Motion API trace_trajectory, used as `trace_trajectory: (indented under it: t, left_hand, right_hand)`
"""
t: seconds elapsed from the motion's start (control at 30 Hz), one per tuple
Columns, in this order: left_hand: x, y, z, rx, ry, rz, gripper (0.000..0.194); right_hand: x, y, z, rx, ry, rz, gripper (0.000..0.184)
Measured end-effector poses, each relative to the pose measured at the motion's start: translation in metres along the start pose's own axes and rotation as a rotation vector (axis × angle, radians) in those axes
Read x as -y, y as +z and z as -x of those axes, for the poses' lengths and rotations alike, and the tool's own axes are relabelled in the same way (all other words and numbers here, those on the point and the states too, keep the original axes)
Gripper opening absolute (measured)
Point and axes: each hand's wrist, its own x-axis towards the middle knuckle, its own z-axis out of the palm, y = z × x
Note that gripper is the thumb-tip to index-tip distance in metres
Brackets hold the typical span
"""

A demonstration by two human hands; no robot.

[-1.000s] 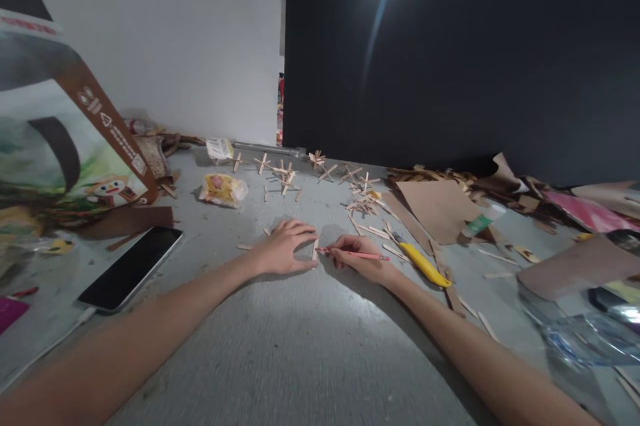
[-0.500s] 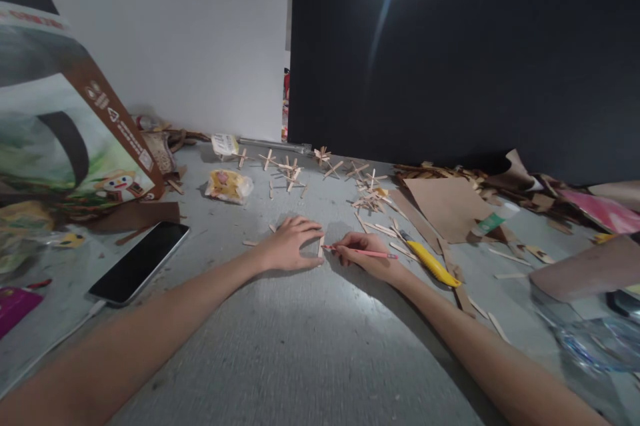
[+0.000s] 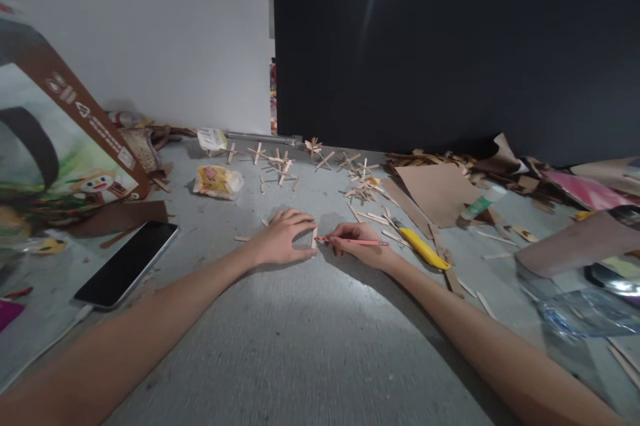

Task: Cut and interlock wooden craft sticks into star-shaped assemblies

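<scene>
Near the middle of the grey table (image 3: 280, 346), my left hand (image 3: 280, 239) pins a short flat wooden craft stick (image 3: 315, 237). Its fingertips are at the stick's far end and the thumb is at the near end. A red pencil (image 3: 367, 243) is pinched in my right hand (image 3: 353, 237), with its tip pointing left at the stick. Whether the tip touches the wood is too small to tell. Crossed stick pieces (image 3: 283, 169) stand beyond my hands, and a yellow utility knife (image 3: 424, 249) lies right of my right hand.
A phone (image 3: 127, 263) with a cable lies at left, before a large printed bag (image 3: 100, 139). Behind my left hand sits a yellow packet (image 3: 215, 182). Cardboard (image 3: 435, 193), a glue stick (image 3: 483, 205), a cardboard tube (image 3: 575, 243) and a clear plastic container (image 3: 590, 313) occupy the right.
The view has swung a little to the right, so everything appears shifted left. Both hands keep about the same pose at the stick, and the pencil remains in my right hand.
</scene>
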Motion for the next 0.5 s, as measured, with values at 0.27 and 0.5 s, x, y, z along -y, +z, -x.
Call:
trace_trajectory:
  t: [0.27,0.5]
  left_hand:
    - [-0.0014,-0.0020,-0.0007,0.003,0.001,0.000,0.059]
    - [0.0012,-0.0007,-0.0006,0.012,-0.008,0.017,0.062]
  right_hand:
    - [-0.0009,0.0000,0.0002,-0.008,-0.009,0.013,0.040]
    - [-0.0020,0.0007,-0.0003,-0.008,-0.014,0.014,0.040]
